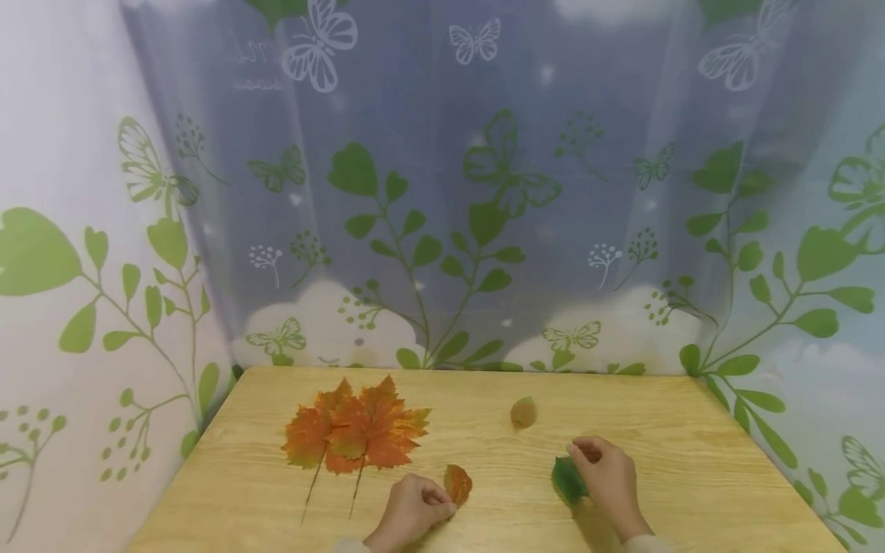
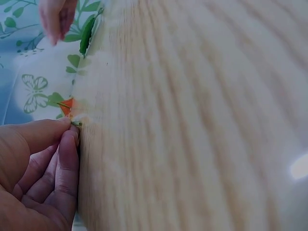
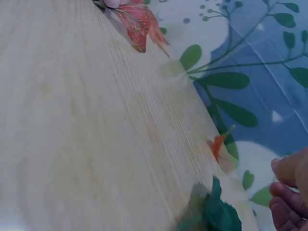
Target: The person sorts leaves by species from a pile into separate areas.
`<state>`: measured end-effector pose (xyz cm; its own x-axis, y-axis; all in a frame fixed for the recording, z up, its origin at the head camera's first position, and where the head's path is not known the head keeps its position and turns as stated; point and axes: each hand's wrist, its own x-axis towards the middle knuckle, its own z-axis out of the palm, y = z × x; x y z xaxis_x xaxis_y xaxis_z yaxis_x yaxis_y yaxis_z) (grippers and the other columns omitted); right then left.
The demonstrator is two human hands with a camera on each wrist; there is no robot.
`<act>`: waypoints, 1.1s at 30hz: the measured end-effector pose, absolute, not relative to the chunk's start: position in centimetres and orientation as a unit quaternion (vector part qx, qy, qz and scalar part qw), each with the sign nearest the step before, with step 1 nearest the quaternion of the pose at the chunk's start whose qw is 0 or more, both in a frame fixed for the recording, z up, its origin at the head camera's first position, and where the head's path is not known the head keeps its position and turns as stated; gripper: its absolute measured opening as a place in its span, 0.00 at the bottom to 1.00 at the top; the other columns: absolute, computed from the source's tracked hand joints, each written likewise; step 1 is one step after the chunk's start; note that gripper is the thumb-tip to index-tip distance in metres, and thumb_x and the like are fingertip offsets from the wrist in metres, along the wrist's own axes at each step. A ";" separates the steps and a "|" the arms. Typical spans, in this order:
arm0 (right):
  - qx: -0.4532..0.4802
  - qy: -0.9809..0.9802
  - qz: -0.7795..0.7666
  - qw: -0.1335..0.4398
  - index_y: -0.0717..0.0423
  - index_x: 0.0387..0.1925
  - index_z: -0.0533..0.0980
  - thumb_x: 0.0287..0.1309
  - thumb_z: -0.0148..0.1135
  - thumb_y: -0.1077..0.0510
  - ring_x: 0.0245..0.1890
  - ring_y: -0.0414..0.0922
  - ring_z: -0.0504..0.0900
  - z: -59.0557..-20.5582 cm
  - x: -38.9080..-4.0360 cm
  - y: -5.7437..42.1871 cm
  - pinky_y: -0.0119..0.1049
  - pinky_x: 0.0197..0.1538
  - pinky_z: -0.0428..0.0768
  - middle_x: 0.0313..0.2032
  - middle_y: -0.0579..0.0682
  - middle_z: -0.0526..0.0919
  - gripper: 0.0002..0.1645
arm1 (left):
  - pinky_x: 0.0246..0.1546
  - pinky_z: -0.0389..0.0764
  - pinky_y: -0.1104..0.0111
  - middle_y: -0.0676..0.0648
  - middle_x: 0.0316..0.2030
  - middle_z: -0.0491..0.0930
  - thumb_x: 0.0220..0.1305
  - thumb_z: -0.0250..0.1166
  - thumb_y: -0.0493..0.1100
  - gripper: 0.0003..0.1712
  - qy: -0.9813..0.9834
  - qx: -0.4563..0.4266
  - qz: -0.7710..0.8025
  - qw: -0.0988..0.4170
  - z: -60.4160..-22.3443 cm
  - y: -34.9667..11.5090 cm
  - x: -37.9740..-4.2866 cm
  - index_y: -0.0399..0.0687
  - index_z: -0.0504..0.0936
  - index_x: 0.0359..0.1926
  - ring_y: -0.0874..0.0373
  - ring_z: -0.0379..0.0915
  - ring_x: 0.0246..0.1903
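Note:
Between thumb and fingertips, my left hand (image 1: 412,508) (image 2: 36,173) pinches the stem end of a small orange-brown artificial leaf (image 1: 458,484). That leaf shows its veined red face in the right wrist view (image 3: 136,21). A dark green artificial leaf (image 1: 568,481) (image 3: 222,215) lies on the table by my right hand (image 1: 611,482) (image 3: 291,192). In both wrist views a gap separates the right fingers, loosely bent and holding nothing, from this green leaf (image 2: 87,34).
Large orange maple-like leaves (image 1: 376,430) with dark stems overlap at the table's left. Another small orange-green leaf (image 1: 523,413) lies farther back, between the hands. A printed curtain (image 1: 429,115) hangs behind the wooden table (image 1: 664,415).

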<state>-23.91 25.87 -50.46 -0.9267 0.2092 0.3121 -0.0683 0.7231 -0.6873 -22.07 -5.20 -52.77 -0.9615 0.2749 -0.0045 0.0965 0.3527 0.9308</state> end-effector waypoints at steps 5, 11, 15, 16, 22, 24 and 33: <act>-0.002 -0.906 0.373 0.201 0.65 0.41 0.81 0.55 0.68 0.61 0.33 0.48 0.82 -50.7 -26.9 23.7 0.42 0.38 0.82 0.33 0.54 0.85 0.13 | 0.19 0.78 0.70 0.49 0.19 0.82 0.53 0.72 0.37 0.04 0.817 0.117 0.559 0.084 -52.9 -5.4 -22.1 0.42 0.86 0.25 0.59 0.78 0.18; 0.005 -0.907 0.381 0.177 0.65 0.42 0.81 0.55 0.68 0.60 0.35 0.50 0.81 -51.2 -28.9 21.4 0.43 0.36 0.81 0.38 0.58 0.84 0.14 | 0.18 0.78 0.71 0.48 0.19 0.82 0.53 0.72 0.36 0.04 0.812 0.122 0.565 0.078 -52.9 -5.7 -21.8 0.40 0.86 0.25 0.59 0.77 0.17; -0.008 -0.905 0.383 0.182 0.65 0.40 0.82 0.54 0.68 0.62 0.35 0.51 0.80 -51.5 -29.5 21.3 0.42 0.34 0.80 0.39 0.59 0.83 0.12 | 0.18 0.78 0.72 0.48 0.19 0.82 0.53 0.72 0.36 0.04 0.803 0.135 0.575 0.077 -52.8 -5.2 -21.8 0.40 0.86 0.25 0.59 0.78 0.17; -0.010 -0.904 0.386 0.183 0.65 0.40 0.82 0.53 0.68 0.63 0.35 0.51 0.81 -51.7 -29.7 21.3 0.42 0.34 0.80 0.38 0.60 0.83 0.13 | 0.18 0.78 0.72 0.48 0.19 0.82 0.53 0.72 0.36 0.04 0.803 0.134 0.576 0.077 -52.8 -5.1 -21.9 0.40 0.86 0.25 0.59 0.78 0.17; -0.013 -0.899 0.402 0.175 0.67 0.42 0.81 0.52 0.67 0.62 0.36 0.51 0.82 -53.0 -30.8 21.0 0.43 0.37 0.81 0.37 0.58 0.83 0.16 | 0.18 0.78 0.72 0.48 0.19 0.82 0.53 0.72 0.36 0.03 0.806 0.125 0.574 0.078 -53.0 -5.1 -22.1 0.40 0.86 0.25 0.60 0.77 0.17; -0.011 -0.899 0.400 0.176 0.67 0.42 0.81 0.52 0.67 0.63 0.36 0.52 0.82 -53.2 -31.1 20.7 0.45 0.38 0.81 0.37 0.58 0.83 0.15 | 0.18 0.78 0.72 0.48 0.19 0.82 0.53 0.72 0.36 0.03 0.806 0.125 0.574 0.080 -53.1 -5.2 -22.1 0.41 0.86 0.25 0.60 0.78 0.17; 0.001 -0.914 0.368 0.172 0.66 0.39 0.81 0.52 0.69 0.63 0.39 0.55 0.82 -52.6 -31.2 19.5 0.52 0.44 0.79 0.35 0.57 0.84 0.12 | 0.18 0.79 0.71 0.48 0.19 0.82 0.53 0.72 0.35 0.03 0.807 0.117 0.573 0.079 -53.2 -5.4 -22.2 0.41 0.86 0.25 0.59 0.78 0.17</act>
